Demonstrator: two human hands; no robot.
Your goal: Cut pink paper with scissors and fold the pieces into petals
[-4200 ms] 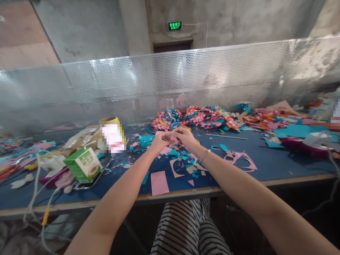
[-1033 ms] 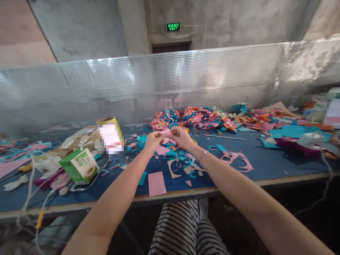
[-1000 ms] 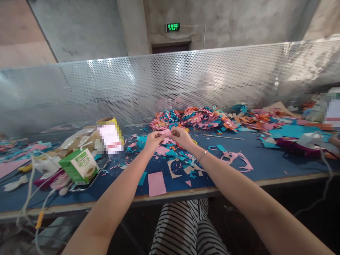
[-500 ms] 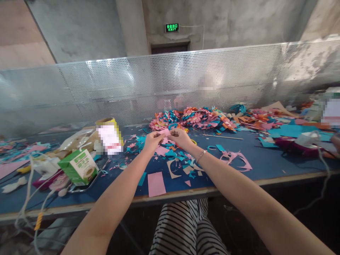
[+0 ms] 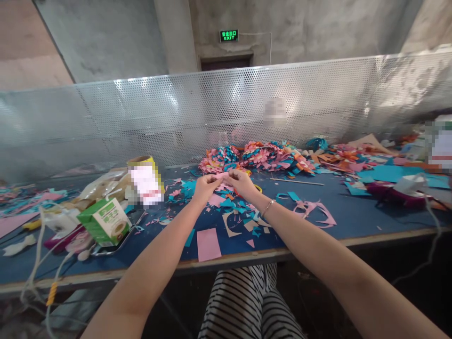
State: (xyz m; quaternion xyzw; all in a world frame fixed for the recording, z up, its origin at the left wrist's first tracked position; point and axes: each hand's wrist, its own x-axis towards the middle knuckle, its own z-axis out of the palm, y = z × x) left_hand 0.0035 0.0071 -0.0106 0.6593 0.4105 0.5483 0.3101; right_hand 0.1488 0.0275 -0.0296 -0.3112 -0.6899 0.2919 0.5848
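Both hands meet over the middle of the table, pinching a small piece of pink paper (image 5: 222, 175) between them. My left hand (image 5: 206, 186) grips its left side, fingers closed. On the right side, my right hand (image 5: 242, 182) holds it with thumb and fingers pressed together; a bracelet circles that wrist. Pink and blue paper scraps (image 5: 217, 200) lie just below the hands. Behind them is a heap of pink, blue and orange paper flowers (image 5: 261, 159). A flat pink paper rectangle (image 5: 208, 245) rests near the table's front edge.
At left, a green and white carton (image 5: 105, 221) stands on a tray beside white cables (image 5: 38, 254) and a yellow roll (image 5: 155, 174). A thin stick (image 5: 296, 181) and a cut-out pink sheet (image 5: 316, 213) lie right. A perforated metal screen (image 5: 183, 113) closes the back.
The pink paper between my hands now looks narrower and flatter, as if folded or tilted. Both hands stay nearly in place, fingers shifting slightly.
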